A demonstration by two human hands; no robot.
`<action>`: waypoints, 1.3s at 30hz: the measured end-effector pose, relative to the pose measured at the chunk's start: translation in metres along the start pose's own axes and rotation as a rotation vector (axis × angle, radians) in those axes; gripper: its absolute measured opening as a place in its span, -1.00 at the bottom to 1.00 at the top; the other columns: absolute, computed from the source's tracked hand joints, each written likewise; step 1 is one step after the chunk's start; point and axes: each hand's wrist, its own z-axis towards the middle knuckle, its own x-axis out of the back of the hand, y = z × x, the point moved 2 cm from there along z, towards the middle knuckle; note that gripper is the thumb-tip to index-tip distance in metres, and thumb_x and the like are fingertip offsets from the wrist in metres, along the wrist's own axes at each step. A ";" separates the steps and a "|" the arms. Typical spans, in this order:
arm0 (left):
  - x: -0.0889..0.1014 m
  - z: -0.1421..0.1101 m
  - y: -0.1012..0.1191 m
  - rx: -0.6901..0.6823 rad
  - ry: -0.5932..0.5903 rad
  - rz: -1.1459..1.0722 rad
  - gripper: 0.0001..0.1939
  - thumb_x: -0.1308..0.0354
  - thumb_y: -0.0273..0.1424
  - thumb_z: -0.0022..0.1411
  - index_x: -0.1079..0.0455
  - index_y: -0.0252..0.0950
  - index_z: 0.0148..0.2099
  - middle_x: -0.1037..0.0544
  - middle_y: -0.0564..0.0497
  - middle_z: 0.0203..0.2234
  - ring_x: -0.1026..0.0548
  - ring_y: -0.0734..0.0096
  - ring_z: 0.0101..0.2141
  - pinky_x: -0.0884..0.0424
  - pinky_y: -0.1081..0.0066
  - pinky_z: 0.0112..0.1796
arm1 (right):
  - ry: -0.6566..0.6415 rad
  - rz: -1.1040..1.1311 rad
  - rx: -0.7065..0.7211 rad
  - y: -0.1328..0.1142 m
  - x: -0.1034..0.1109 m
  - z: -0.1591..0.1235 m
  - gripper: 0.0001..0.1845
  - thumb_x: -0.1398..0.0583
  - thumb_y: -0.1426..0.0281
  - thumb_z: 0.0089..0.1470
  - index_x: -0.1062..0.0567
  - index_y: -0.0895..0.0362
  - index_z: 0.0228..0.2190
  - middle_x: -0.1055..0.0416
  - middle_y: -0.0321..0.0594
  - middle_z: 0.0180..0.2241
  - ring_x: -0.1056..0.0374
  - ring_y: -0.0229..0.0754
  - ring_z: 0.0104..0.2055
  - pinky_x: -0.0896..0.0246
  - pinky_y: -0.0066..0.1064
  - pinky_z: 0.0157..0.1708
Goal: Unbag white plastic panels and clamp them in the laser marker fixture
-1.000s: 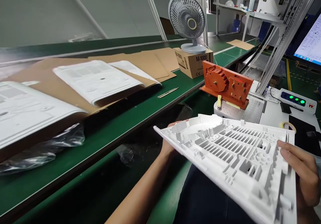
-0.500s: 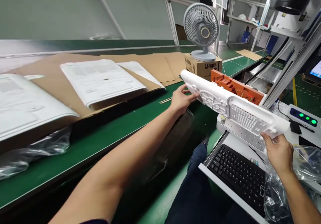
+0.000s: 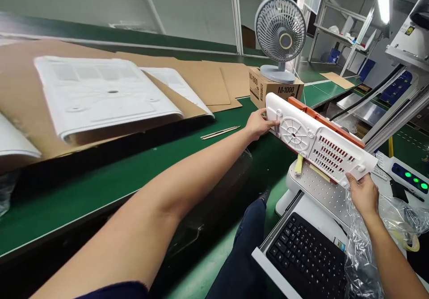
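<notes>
- On the far left of the green worktop [image 3: 100,191], a white moulded panel [image 3: 100,95] lies flat on sheets of brown cardboard [image 3: 201,77], with a second white panel [image 3: 174,86] just beside it on its right.
- Near the front edge of the worktop, two thin pale sticks [image 3: 220,132] lie side by side, apart from the panels.
- Past them, the left hand [image 3: 259,123] reaches across the worktop and its fingers [image 3: 271,123] hold the left end of a white plastic cover [image 3: 318,145], thumb lying along the front face.
- Behind that hand, a cardboard box [image 3: 275,91] marked M-1000 carries a small grey desk fan [image 3: 280,35].
- The white plastic cover stands on edge, tilted, its ribbed round grille and rows of slots facing the camera; it rests against an orange fixture [image 3: 326,122], whose top edge shows behind it and whose colour shows through the slots.
- Under the fixture sits a perforated white plate [image 3: 318,187], with a yellowish tab [image 3: 299,165] hanging at the cover's lower edge.
- Below that, a black keyboard [image 3: 308,258] sits on a pulled-out tray.
- At the cover's lower right corner, the right hand [image 3: 362,195] grips it, fingers closed on the edge.
- Beside that wrist lies crumpled clear plastic wrap [image 3: 395,218].
- At the far right, a white control box [image 3: 410,178] shows green lights.
</notes>
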 end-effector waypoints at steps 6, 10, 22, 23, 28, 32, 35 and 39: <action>-0.013 0.015 0.006 -0.091 -0.010 0.124 -0.18 -0.68 -0.15 -0.12 -0.62 -0.29 0.20 -0.71 -0.17 -0.18 -0.63 0.03 -0.22 -0.58 0.09 -0.08 | 0.022 0.044 0.000 0.017 -0.011 0.016 -0.41 -0.21 -0.14 0.27 -0.58 0.10 -0.03 -0.67 -0.01 -0.23 -0.57 0.29 -0.07 -0.31 -0.07 -0.06; -0.018 0.019 0.008 -0.111 -0.008 0.180 -0.20 -0.65 -0.15 -0.08 -0.61 -0.31 0.20 -0.69 -0.15 -0.18 -0.61 0.04 -0.19 -0.54 0.14 -0.06 | 0.052 0.022 0.012 0.024 -0.016 0.030 -0.43 -0.23 -0.13 0.26 -0.59 0.11 -0.09 -0.66 0.00 -0.27 -0.57 0.30 -0.08 -0.34 -0.04 -0.05; -0.010 0.026 0.006 -0.142 -0.017 0.531 -0.13 -0.58 -0.02 0.08 -0.48 -0.34 0.32 -0.67 -0.28 0.07 -0.61 -0.18 0.03 -0.48 0.13 0.03 | 0.047 -0.039 0.003 0.031 -0.019 0.042 -0.42 -0.32 -0.15 0.22 -0.61 0.10 -0.09 -0.66 0.00 -0.12 -0.54 0.30 -0.05 -0.34 -0.04 -0.01; -0.010 0.027 0.006 -0.140 -0.018 0.534 -0.12 -0.59 -0.02 0.07 -0.47 -0.33 0.32 -0.67 -0.29 0.08 -0.60 -0.19 0.06 -0.48 0.13 0.06 | 0.036 -0.032 -0.008 0.030 -0.019 0.043 -0.43 -0.33 -0.13 0.22 -0.61 0.11 -0.06 -0.66 -0.01 -0.11 -0.55 0.29 -0.04 -0.35 -0.04 0.00; -0.018 0.012 0.015 -0.074 -0.013 0.444 -0.11 -0.61 -0.15 0.06 -0.38 -0.31 0.34 -0.61 -0.36 0.17 -0.53 -0.29 0.21 -0.40 0.00 0.23 | -0.043 -0.081 -0.029 0.017 -0.008 0.043 -0.49 -0.34 0.00 0.29 -0.60 0.16 0.02 -0.65 0.05 -0.03 -0.53 0.30 0.04 -0.34 -0.01 0.08; -0.027 -0.050 0.011 -0.077 0.140 0.339 -0.02 -0.55 -0.22 0.13 -0.19 -0.33 0.46 -0.36 -0.48 0.36 -0.30 -0.33 0.42 -0.25 -0.15 0.38 | -0.019 0.067 0.034 0.020 0.032 0.016 -0.36 -0.43 0.11 0.16 -0.52 0.16 0.16 -0.61 0.02 0.10 -0.56 0.12 -0.02 -0.42 -0.08 0.06; -0.038 -0.136 -0.003 -0.258 0.055 0.315 -0.34 -0.38 -0.18 0.30 -0.33 -0.26 0.35 -0.39 -0.34 0.31 -0.31 -0.16 0.42 -0.28 -0.09 0.40 | 0.012 0.339 0.043 0.038 0.084 -0.036 -0.29 -0.44 -0.06 0.13 -0.53 0.10 0.14 -0.64 -0.05 0.04 -0.55 -0.03 -0.28 -0.51 -0.21 -0.26; -0.058 -0.278 -0.024 -0.446 -0.175 0.369 -0.63 -0.24 -0.12 0.45 -0.48 -0.20 0.16 -0.46 -0.27 0.26 -0.41 -0.08 0.36 -0.37 -0.09 0.38 | 0.045 0.583 0.004 0.071 0.163 -0.132 -0.26 -0.55 -0.10 0.05 -0.60 0.15 0.03 -0.65 0.06 -0.04 -0.52 -0.10 -0.32 -0.39 -0.46 -0.50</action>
